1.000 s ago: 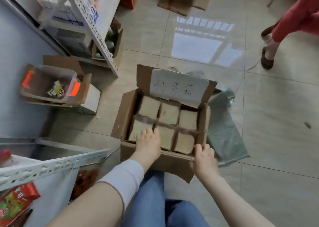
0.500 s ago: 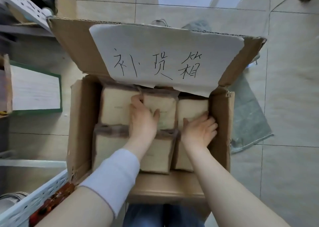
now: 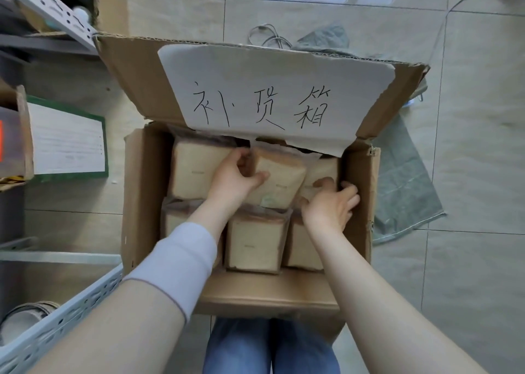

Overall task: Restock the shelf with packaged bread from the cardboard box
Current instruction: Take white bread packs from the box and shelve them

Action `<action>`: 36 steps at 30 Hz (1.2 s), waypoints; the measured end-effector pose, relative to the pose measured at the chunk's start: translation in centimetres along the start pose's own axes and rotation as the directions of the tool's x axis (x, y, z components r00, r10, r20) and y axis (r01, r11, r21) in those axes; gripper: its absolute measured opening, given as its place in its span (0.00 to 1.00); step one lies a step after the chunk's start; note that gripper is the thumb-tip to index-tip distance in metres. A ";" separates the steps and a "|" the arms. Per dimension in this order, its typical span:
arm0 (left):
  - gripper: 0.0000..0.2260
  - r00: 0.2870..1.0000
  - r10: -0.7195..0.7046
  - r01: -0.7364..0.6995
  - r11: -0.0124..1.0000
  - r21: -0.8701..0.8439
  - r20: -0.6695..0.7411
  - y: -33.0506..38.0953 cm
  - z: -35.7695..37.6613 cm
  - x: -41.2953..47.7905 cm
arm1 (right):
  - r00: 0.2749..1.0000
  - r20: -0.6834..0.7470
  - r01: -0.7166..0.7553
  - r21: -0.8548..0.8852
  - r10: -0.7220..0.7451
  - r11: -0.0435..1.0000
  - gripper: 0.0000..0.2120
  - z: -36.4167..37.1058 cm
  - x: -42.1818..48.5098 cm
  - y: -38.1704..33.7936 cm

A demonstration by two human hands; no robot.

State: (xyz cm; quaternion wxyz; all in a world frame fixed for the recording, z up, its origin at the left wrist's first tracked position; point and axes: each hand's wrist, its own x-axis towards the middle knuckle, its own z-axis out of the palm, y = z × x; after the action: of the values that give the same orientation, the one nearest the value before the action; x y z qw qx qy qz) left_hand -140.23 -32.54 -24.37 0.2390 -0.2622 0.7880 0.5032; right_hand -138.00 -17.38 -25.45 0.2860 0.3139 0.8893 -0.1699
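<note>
Your left hand (image 3: 231,179) is curled round the tilted loaf (image 3: 279,180), a soft, squarish block of pale bread in a thin, crinkled clear wrapper. Your thumb lies across its near face and your fingers hook behind its left edge. The loaf leans out of line with its neighbours. Just right of it, your right hand (image 3: 331,206) is bent round the corner loaf (image 3: 324,166). The thumb is on the wrapper and the fingertips are tucked down against the inside wall of the cardboard box (image 3: 136,203).

The box is rough brown corrugated board (dented and frayed at the corners). Beyond both hands its back flap stands up, carrying a torn white paper label (image 3: 272,89) with handwritten characters. Left of your left hand sits another loaf (image 3: 196,171), flat-faced and upright. Below your wrists is the near row (image 3: 254,243), packed tight in the same wrapping. Under your left forearm runs the perforated metal shelf rail (image 3: 56,325). Past your right hand, outside the box, a grey woven sack (image 3: 403,180) lies on the glossy floor tiles.
</note>
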 end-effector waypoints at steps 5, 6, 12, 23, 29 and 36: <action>0.15 0.981 0.129 -0.120 0.991 -0.065 0.147 -0.6 -2.0 -0.5 | 0.991 0.026 -0.133 0.075 0.131 0.988 0.29 -0.2 1.7 -0.4; 0.15 0.979 0.134 -0.121 0.989 -0.089 0.151 -0.8 -2.3 -0.6 | 0.987 0.033 -0.161 0.064 0.159 0.985 0.29 -0.1 2.1 -0.6; 0.17 0.979 0.172 -0.154 0.975 -0.159 0.106 -0.5 -3.0 -0.8 | 0.997 -0.035 -0.077 -0.050 0.075 0.996 0.24 -0.4 1.5 -0.3; 0.15 0.953 0.296 -0.304 0.937 -0.175 -0.071 0.9 -5.9 -5.8 | 0.994 -0.026 0.105 0.278 -0.102 0.955 0.26 -4.4 -1.9 1.7; 0.13 0.895 0.265 -0.375 0.882 -0.284 -0.359 1.6 -8.2 -15.0 | 0.968 -0.166 0.247 0.553 -0.186 0.796 0.16 -9.5 -6.6 4.7; 0.05 0.727 0.170 -0.473 0.826 -0.305 -0.666 1.2 -12.0 -34.3 | 0.881 0.067 0.287 0.710 -0.468 0.642 0.13 -17.1 -19.8 9.7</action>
State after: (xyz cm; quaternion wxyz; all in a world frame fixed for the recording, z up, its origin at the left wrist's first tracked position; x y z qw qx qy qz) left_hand -116.72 -37.21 3.00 -0.1915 -0.3134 0.7150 0.5949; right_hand -125.78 -11.05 -1.16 0.2155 0.1786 0.7669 -0.5775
